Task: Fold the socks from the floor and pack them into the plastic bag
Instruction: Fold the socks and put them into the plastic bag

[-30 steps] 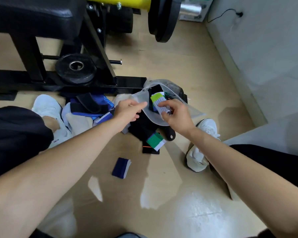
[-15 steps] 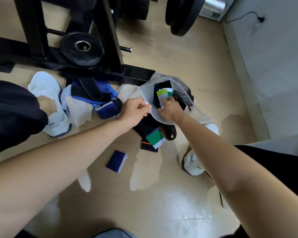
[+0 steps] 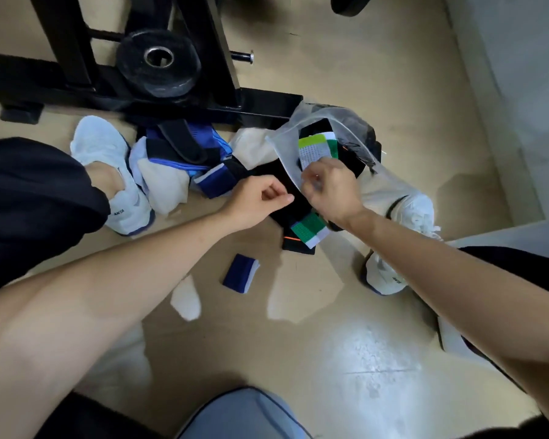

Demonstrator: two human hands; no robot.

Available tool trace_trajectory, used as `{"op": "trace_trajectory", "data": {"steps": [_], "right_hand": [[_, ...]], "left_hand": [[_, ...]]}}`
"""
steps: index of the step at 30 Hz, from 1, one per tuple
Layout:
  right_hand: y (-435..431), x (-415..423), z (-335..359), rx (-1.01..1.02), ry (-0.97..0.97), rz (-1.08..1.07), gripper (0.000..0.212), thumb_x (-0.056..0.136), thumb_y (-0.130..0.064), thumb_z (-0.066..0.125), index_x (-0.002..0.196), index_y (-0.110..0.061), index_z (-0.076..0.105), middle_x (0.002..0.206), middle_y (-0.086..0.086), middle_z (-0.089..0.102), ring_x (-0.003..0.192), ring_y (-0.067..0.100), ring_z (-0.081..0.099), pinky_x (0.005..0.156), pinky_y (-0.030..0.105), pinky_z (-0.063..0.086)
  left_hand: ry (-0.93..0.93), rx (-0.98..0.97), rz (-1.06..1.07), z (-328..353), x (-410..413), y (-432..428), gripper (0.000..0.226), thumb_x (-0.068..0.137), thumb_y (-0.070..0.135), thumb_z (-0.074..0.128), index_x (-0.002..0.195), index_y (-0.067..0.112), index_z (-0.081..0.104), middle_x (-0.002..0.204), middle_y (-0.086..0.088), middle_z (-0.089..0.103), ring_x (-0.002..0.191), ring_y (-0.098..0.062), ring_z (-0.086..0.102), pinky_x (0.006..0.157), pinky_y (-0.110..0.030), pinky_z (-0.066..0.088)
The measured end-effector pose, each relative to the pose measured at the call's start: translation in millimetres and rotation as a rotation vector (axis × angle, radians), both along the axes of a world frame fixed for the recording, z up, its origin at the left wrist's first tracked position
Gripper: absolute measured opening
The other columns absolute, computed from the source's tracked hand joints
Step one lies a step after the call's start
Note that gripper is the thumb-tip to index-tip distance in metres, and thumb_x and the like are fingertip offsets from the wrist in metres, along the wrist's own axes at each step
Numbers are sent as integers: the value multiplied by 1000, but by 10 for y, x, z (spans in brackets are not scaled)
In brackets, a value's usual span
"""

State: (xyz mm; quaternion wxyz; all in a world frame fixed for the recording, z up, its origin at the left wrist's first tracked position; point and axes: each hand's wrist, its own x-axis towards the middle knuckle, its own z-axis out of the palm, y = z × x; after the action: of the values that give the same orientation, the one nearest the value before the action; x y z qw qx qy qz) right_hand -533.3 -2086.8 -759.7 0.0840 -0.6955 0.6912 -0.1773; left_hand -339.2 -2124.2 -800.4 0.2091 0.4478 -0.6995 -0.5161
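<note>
A clear plastic bag (image 3: pixel 352 128) lies open on the floor with socks inside. My right hand (image 3: pixel 333 188) reaches into its mouth and grips a folded white, lime and green sock (image 3: pixel 313 150). My left hand (image 3: pixel 257 198) has curled fingers and pinches at the bag's near rim. Under both hands lies a black sock (image 3: pixel 267 175). A folded green-and-white sock (image 3: pixel 308 229) sits just below them. On the bare floor, nearer to me, rests a folded blue sock (image 3: pixel 240 274). A pile of blue, white and black socks (image 3: pixel 184 153) lies to the left.
My feet in white shoes (image 3: pixel 121 198) (image 3: pixel 390 274) sit on either side of the socks. A black bench frame (image 3: pixel 178 103) with a weight plate (image 3: pixel 159 58) stands behind the pile. A grey wall (image 3: pixel 520 90) runs along the right.
My right hand has pushed the folded sock deeper into the bag. The view has tilted down and moved closer. My left hand has stayed at the bag's rim.
</note>
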Motion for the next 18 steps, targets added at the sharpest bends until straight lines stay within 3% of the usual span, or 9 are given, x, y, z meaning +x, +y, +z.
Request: {"op": "trace_trajectory", "data": {"steps": [3, 6, 9, 11, 13, 16, 18], "right_hand": [[366, 173, -57, -241, 26, 184, 12, 75, -15, 64, 84, -8, 69, 79, 8, 60, 75, 30, 58, 59, 36, 48], [618, 338, -263, -229, 37, 360, 6, 76, -13, 65, 80, -9, 66, 76, 7, 57, 68, 27, 56, 56, 35, 46], [761, 439, -596, 114, -70, 360, 11, 76, -20, 69, 85, -12, 68, 78, 3, 61, 68, 25, 61, 54, 33, 48], [782, 463, -813, 370, -163, 253, 18, 78, -23, 72, 91, -12, 70, 85, 5, 67, 77, 28, 65, 64, 37, 53], [799, 486, -956, 572, -199, 159, 23, 80, -27, 74, 96, -12, 70, 89, 6, 69, 83, 28, 65, 76, 39, 52], [863, 508, -1047, 731, -255, 34, 28, 84, -29, 74, 107, -13, 70, 105, 4, 70, 97, 23, 63, 87, 35, 51], [903, 521, -1082, 775, -325, -10, 28, 86, -27, 73, 109, -12, 71, 111, 3, 69, 103, 22, 62, 86, 27, 47]], "left_hand": [[-194, -25, -184, -247, 178, 64, 15, 83, 38, 79, 87, 29, 68, 81, 10, 70, 76, -8, 66, 73, -32, 55], [-419, -82, -349, -402, 330, 161, 19, 85, 30, 80, 99, 21, 71, 86, 9, 65, 86, -17, 66, 73, -28, 47], [-625, -118, -530, -576, 400, 281, 36, 82, 29, 80, 113, 15, 68, 102, 3, 62, 103, -21, 61, 79, -29, 43], [-758, -137, -631, -688, 426, 382, 49, 80, 32, 80, 124, 18, 63, 116, -2, 58, 113, -26, 55, 93, -40, 47], [-879, -236, -695, -765, 466, 485, 54, 79, 36, 79, 127, 23, 58, 122, -2, 53, 116, -26, 52, 93, -43, 48], [-957, -347, -701, -830, 517, 597, 52, 84, 38, 75, 129, 23, 53, 126, 0, 50, 115, -25, 54, 87, -39, 49], [-903, -307, -616, -875, 523, 602, 33, 88, 34, 73, 113, 22, 57, 118, 1, 57, 108, -25, 60, 83, -38, 50]]}}
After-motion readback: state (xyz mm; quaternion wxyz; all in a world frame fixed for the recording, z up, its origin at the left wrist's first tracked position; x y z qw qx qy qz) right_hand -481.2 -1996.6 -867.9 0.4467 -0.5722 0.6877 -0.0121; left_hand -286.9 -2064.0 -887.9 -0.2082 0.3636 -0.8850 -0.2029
